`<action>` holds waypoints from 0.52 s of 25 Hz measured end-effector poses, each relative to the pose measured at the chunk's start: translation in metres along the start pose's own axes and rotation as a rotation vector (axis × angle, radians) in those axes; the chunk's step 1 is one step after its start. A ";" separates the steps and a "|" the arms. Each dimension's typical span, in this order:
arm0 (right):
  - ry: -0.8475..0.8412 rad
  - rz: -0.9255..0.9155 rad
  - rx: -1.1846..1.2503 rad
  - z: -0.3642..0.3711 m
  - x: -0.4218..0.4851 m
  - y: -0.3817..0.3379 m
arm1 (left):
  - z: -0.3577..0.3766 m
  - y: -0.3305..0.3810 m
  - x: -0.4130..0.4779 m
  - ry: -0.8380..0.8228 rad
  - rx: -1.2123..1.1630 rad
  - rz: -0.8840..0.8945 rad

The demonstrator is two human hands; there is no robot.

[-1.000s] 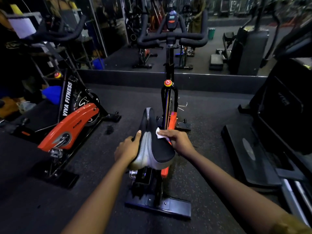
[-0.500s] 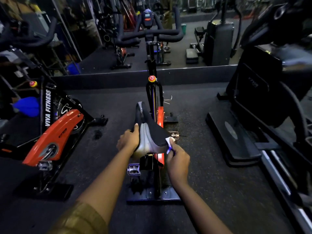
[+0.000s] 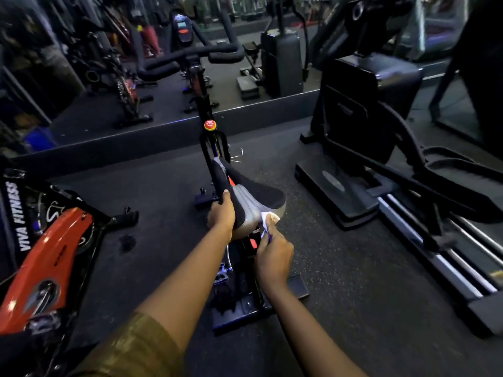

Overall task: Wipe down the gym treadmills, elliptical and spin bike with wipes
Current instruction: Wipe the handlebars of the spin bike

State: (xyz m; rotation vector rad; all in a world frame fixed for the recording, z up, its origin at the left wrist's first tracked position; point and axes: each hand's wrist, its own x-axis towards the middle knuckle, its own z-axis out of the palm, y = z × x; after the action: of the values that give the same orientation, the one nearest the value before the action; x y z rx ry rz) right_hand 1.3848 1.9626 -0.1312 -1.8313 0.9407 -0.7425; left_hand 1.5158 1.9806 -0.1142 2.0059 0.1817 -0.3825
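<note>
A spin bike stands in front of me, its black and grey saddle [image 3: 255,194] in the middle of the view and its handlebar [image 3: 190,58] farther off. My left hand [image 3: 221,214] grips the saddle's left side, thumb up on the black top. My right hand [image 3: 273,253] pinches a white wipe [image 3: 265,220] and presses it against the grey rear edge of the saddle. The bike's base [image 3: 239,311] lies below my forearms.
A second spin bike with a red flywheel cover [image 3: 51,257] stands at the left. An elliptical [image 3: 362,110] with long rails [image 3: 441,257] fills the right. A wall mirror [image 3: 152,85] runs behind, above a low ledge. Dark rubber floor [image 3: 340,281] lies between the machines.
My right hand has slid the wipe from the top right of the saddle round to its rear edge. My view has swung to the right. My left hand has kept its grip.
</note>
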 end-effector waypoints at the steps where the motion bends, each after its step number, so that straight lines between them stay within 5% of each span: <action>1: 0.007 -0.001 0.009 0.006 -0.007 -0.004 | -0.002 -0.002 0.001 -0.047 -0.063 -0.007; 7: 0.072 0.074 0.068 0.019 -0.024 -0.019 | -0.012 -0.009 0.008 -0.252 -0.288 -0.092; 13: -0.055 -0.055 0.376 -0.016 0.029 -0.047 | -0.008 0.000 0.010 -0.155 -0.118 0.095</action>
State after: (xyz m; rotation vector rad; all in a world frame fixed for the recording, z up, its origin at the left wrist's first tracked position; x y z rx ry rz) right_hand 1.4009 1.9440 -0.0786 -1.5424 0.6652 -0.8359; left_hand 1.5261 1.9873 -0.1145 1.8529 0.0112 -0.4540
